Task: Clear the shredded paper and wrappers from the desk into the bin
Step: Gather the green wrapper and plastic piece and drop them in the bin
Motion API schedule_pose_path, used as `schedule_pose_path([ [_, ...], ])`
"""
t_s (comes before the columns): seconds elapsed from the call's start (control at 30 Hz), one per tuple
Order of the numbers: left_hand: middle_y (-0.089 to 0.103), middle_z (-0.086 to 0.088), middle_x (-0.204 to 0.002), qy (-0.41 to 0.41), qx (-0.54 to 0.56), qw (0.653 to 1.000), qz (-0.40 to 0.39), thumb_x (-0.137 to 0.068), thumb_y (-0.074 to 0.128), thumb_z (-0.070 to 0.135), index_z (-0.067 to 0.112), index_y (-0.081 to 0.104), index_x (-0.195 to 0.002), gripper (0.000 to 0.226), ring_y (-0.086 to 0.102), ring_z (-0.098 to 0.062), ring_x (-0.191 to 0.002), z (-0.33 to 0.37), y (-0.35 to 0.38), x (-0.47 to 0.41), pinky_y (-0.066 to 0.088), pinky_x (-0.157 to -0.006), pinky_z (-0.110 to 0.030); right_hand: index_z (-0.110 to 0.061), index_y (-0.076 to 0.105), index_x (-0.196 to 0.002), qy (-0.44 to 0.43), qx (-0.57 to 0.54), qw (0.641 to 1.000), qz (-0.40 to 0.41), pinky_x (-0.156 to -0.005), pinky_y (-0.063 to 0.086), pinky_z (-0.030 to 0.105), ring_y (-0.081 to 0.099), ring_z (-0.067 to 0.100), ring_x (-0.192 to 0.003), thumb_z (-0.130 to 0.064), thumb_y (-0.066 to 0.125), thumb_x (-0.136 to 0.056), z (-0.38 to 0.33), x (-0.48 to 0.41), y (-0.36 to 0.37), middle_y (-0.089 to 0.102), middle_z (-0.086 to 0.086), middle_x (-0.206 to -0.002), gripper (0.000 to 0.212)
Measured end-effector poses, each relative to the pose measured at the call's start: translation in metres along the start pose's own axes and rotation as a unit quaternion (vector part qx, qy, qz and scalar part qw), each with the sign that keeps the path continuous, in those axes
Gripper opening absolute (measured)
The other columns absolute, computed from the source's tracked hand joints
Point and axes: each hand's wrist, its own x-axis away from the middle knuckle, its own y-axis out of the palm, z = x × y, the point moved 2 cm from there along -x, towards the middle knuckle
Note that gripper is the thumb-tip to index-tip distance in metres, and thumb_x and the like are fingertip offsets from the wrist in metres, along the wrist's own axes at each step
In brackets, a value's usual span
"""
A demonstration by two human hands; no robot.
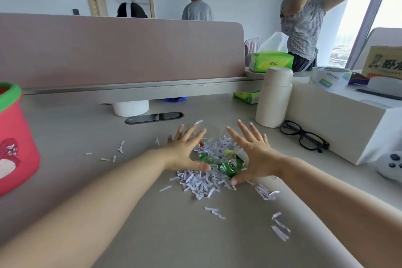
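A heap of white shredded paper (201, 181) lies mid-desk, with green wrappers (229, 164) crumpled on top of it. My left hand (187, 150) rests on the desk at the heap's left side, fingers spread, thumb against the shreds. My right hand (252, 154) mirrors it on the right side, fingers apart, thumb touching the pile. Neither hand holds anything. Loose strips (280, 227) are scattered to the front right, and more loose strips (114, 156) lie to the left. The red bin (15, 143) with a green rim stands at the desk's left edge.
A cream bottle (274, 98), black glasses (304, 137), a white box (348, 124) and a game controller (391, 166) crowd the right side. A pink partition (121, 50) closes the back, with a cable slot (154, 117) before it. A person stands behind at the right.
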Motion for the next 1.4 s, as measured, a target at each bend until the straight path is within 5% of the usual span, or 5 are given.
schedule_pose_path([
  [0.37,-0.022,-0.003,-0.155,0.019,-0.062,0.996,-0.067,-0.018,0.010,0.100,0.018,-0.019,-0.142,0.152,-0.022,-0.021,-0.142,-0.004,0.015,-0.002,-0.011,-0.115,-0.039,-0.054,-0.012,-0.132,-0.084,-0.020,0.995,-0.053,-0.117,-0.002,0.052,-0.011,0.026,-0.143,-0.081,0.053,-0.045,-0.017,-0.037,0.025,-0.004,-0.009,-0.156,0.112],
  [0.57,-0.027,0.004,-0.152,0.030,-0.032,0.992,-0.121,-0.025,0.026,0.099,0.020,-0.025,-0.140,0.149,-0.026,-0.018,-0.140,-0.005,0.012,0.032,-0.012,-0.116,-0.039,-0.046,0.026,-0.134,-0.115,-0.060,0.992,-0.004,-0.117,0.018,0.042,0.016,0.023,-0.140,-0.079,0.051,-0.049,-0.018,-0.032,0.024,0.028,-0.006,-0.150,0.094],
  [0.77,0.012,-0.002,-0.155,-0.021,-0.034,0.998,0.053,-0.061,0.036,0.085,0.016,0.005,-0.145,0.113,0.008,-0.023,-0.142,0.012,0.030,0.027,0.013,-0.117,-0.038,-0.032,0.051,-0.122,-0.153,-0.060,0.983,0.083,-0.099,0.028,0.022,0.048,0.020,-0.117,-0.059,0.058,-0.062,-0.028,-0.028,0.025,0.056,-0.001,-0.126,0.066],
  [1.1,0.051,-0.007,-0.131,-0.037,0.021,0.987,0.156,-0.086,0.051,0.049,0.009,0.043,-0.127,0.058,0.050,-0.027,-0.118,0.014,0.027,0.035,0.043,-0.088,-0.033,-0.028,0.058,-0.108,-0.125,-0.065,0.979,0.144,-0.078,0.045,0.029,0.058,0.020,-0.099,-0.045,0.066,-0.075,-0.036,-0.014,0.021,0.063,-0.003,-0.106,0.038],
  [1.4,0.046,-0.011,-0.066,-0.041,-0.014,0.981,0.188,-0.092,0.049,0.036,0.022,0.018,-0.057,0.049,0.053,-0.036,-0.076,0.005,0.004,0.050,0.024,-0.057,-0.029,-0.020,0.060,-0.096,-0.159,-0.023,0.958,0.238,-0.074,0.029,0.032,0.062,0.028,-0.088,-0.029,0.057,-0.084,-0.043,-0.009,0.006,0.071,0.002,-0.089,0.015],
])
